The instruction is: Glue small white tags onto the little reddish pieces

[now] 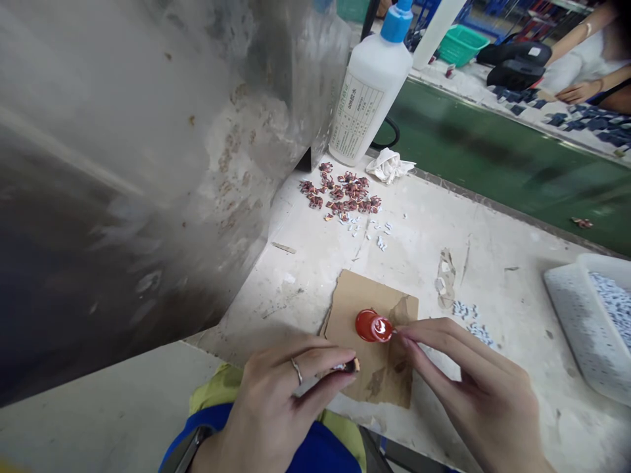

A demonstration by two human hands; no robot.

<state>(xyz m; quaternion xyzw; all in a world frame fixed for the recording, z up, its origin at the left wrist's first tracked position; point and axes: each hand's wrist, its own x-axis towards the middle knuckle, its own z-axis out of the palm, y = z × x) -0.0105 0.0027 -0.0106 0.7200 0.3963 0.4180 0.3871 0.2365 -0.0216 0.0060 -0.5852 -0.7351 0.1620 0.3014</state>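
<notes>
My left hand (pixel 286 394), with a ring on one finger, is pinched shut on a small dark part with white bits (pixel 349 366) at the near edge of a brown cardboard square (pixel 374 341). My right hand (pixel 473 381) reaches in from the right with its fingers held together, the tips touching a small red cap (pixel 373 326) that sits on the cardboard. Whether those fingers hold anything I cannot make out. A heap of small red-brown wound parts (pixel 342 194) lies farther back on the white table (pixel 428 223).
A white glue bottle with a blue cap (pixel 369 92) stands at the back beside a crumpled tissue (pixel 389 165). A large metal housing (pixel 148 164) fills the left. A white perforated tray (pixel 586 322) sits right. Beyond a green conveyor belt (pixel 497 157), another person's hand (pixel 579 92) works.
</notes>
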